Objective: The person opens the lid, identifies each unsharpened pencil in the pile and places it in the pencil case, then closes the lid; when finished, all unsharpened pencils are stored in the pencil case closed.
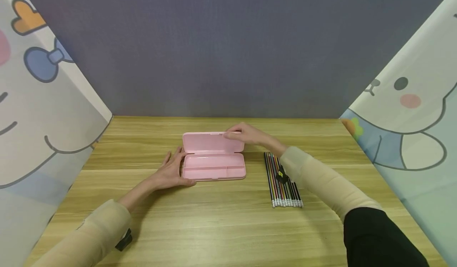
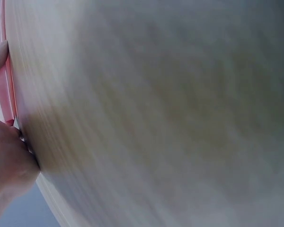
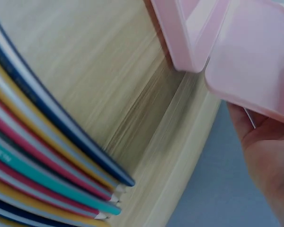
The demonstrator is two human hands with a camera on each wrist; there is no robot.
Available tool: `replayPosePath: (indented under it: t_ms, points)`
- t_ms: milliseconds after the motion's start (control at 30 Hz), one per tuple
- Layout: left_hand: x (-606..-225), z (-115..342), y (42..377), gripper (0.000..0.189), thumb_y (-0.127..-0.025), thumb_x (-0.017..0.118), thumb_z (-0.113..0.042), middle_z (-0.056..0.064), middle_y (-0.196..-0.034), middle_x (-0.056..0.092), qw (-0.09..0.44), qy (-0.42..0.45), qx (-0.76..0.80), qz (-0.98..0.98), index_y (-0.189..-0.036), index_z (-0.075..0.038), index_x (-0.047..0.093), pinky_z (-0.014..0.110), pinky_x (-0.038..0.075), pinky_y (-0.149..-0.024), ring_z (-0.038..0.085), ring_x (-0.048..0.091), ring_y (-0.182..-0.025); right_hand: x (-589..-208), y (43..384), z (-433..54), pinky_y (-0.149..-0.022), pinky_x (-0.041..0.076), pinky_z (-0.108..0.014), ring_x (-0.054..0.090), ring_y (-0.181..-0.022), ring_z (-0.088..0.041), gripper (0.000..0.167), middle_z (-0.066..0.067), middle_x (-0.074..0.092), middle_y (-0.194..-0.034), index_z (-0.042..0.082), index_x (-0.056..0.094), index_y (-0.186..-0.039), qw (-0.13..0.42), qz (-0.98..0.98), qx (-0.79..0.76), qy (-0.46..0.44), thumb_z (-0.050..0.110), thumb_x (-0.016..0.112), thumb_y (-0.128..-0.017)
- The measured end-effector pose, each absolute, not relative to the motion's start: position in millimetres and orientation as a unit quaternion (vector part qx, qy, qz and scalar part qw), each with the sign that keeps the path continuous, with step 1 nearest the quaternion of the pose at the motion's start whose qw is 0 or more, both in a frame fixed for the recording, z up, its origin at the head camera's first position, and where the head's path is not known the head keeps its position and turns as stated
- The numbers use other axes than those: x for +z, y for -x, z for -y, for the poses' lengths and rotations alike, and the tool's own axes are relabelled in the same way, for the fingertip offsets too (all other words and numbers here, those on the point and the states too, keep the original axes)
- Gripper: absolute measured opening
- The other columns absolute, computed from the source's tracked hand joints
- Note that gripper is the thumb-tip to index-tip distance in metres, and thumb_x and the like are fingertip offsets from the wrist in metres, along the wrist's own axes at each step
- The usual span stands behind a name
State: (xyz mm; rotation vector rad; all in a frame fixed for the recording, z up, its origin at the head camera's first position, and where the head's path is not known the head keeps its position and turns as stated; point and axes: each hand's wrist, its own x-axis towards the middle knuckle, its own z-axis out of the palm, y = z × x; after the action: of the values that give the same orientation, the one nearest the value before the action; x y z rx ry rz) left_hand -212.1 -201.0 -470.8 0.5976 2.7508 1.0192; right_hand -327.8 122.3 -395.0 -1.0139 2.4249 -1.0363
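Observation:
A pink pencil case lies unfolded on the table, its lid raised at the back. Its tray has compartments and nothing shows inside them. My left hand holds the case's left end, thumb along the front edge, fingers at the side. In the left wrist view only part of that hand shows beside the pink edge. With the thumb in front and the fingers behind, my right hand pinches the lid's upper right edge. The right wrist view shows this hand under the lid's rim.
A row of pencils with eraser ends lies right of the case, partly under my right forearm. The wooden table meets a grey panel at the back. Cartoon-printed panels stand at both sides.

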Motion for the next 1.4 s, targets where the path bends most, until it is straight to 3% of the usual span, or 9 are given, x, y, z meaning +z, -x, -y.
replayPosePath:
  t_ms: [100, 167, 267, 367, 500, 667, 900, 1167, 1400]
  points:
    - [-471, 201, 212, 0.103, -0.073, 0.088, -0.046, 0.031, -0.168, 0.022, 0.075, -0.196, 0.341, -0.916, -0.150, -0.005, 0.033, 0.066, -0.004, -0.128, 0.047, 0.005, -0.160, -397, 332, -126, -0.097, 0.055, -0.037, 0.068, -0.105, -0.017, 0.027, -0.008, 0.076, -0.121, 0.011, 0.078, -0.116, 0.141, -0.855, -0.364, 0.343, 0.025, 0.057, -0.106]
    - [-470, 202, 212, 0.102, -0.073, 0.088, -0.047, 0.031, -0.167, 0.023, 0.075, -0.195, 0.340, -0.917, -0.149, -0.005, 0.034, 0.066, -0.004, -0.128, 0.047, 0.006, -0.160, -398, 333, -129, -0.084, 0.049, -0.030, 0.059, -0.086, -0.012, 0.027, -0.004, 0.074, -0.101, 0.010, 0.078, -0.103, 0.137, -0.857, -0.367, 0.335, 0.025, 0.056, -0.106]
    - [-470, 202, 212, 0.101, -0.073, 0.087, -0.048, 0.031, -0.167, 0.023, 0.075, -0.196, 0.338, -0.917, -0.149, -0.005, 0.035, 0.066, -0.004, -0.127, 0.048, 0.006, -0.160, -400, 334, -132, -0.071, 0.036, -0.027, 0.039, -0.069, -0.011, 0.031, 0.002, 0.051, -0.074, 0.011, 0.066, -0.081, 0.132, -0.857, -0.371, 0.331, 0.026, 0.056, -0.107]
    - [-471, 202, 212, 0.101, -0.074, 0.087, -0.048, 0.031, -0.167, 0.021, 0.074, -0.200, 0.338, -0.917, -0.149, -0.006, 0.034, 0.066, -0.004, -0.127, 0.048, 0.006, -0.160, -402, 336, -136, -0.066, 0.029, -0.027, 0.030, -0.065, -0.012, 0.036, 0.003, 0.035, -0.068, 0.011, 0.054, -0.075, 0.133, -0.860, -0.371, 0.323, 0.027, 0.055, -0.107]
    - [-472, 201, 213, 0.102, -0.074, 0.088, -0.048, 0.029, -0.168, 0.022, 0.075, -0.198, 0.342, -0.916, -0.150, -0.006, 0.034, 0.066, -0.004, -0.127, 0.047, 0.005, -0.160, -402, 336, -142, -0.070, 0.045, -0.031, 0.043, -0.073, -0.012, 0.030, -0.002, 0.054, -0.079, 0.008, 0.070, -0.093, 0.144, -0.866, -0.380, 0.290, 0.029, 0.054, -0.107]
    - [-472, 197, 214, 0.104, -0.072, 0.088, -0.049, 0.026, -0.169, 0.021, 0.075, -0.197, 0.341, -0.916, -0.151, -0.007, 0.033, 0.065, -0.004, -0.128, 0.046, 0.006, -0.160, -397, 332, -156, -0.091, 0.059, -0.054, 0.064, -0.095, -0.020, 0.036, -0.015, 0.070, -0.120, 0.004, 0.069, -0.129, 0.175, -0.852, -0.423, 0.252, 0.028, 0.053, -0.108]
    - [-467, 197, 214, 0.104, -0.072, 0.089, -0.047, 0.026, -0.170, 0.020, 0.083, -0.199, 0.345, -0.914, -0.151, -0.008, 0.033, 0.065, -0.005, -0.128, 0.046, 0.004, -0.161, -385, 319, -186, -0.088, 0.060, -0.056, 0.067, -0.099, -0.047, 0.040, -0.032, 0.069, -0.111, -0.003, 0.064, -0.134, 0.136, -0.854, -0.437, 0.249, 0.025, 0.052, -0.108]
    - [-463, 200, 214, 0.105, -0.072, 0.090, -0.046, 0.025, -0.170, 0.022, 0.088, -0.196, 0.347, -0.913, -0.151, -0.008, 0.032, 0.065, -0.006, -0.128, 0.046, 0.002, -0.161, -385, 298, -237, -0.076, 0.062, -0.042, 0.070, -0.090, -0.041, 0.041, -0.032, 0.069, -0.114, 0.002, 0.057, -0.143, 0.093, -0.883, -0.399, 0.230, 0.018, 0.057, -0.105]
    - [-464, 202, 212, 0.105, -0.072, 0.090, -0.048, 0.026, -0.169, 0.021, 0.092, -0.192, 0.346, -0.914, -0.151, -0.008, 0.033, 0.065, -0.007, -0.128, 0.045, 0.002, -0.161, -397, 272, -268, -0.064, 0.063, -0.044, 0.071, -0.087, -0.036, 0.050, -0.031, 0.066, -0.117, -0.003, 0.046, -0.149, 0.118, -0.891, -0.389, 0.202, 0.013, 0.058, -0.104]
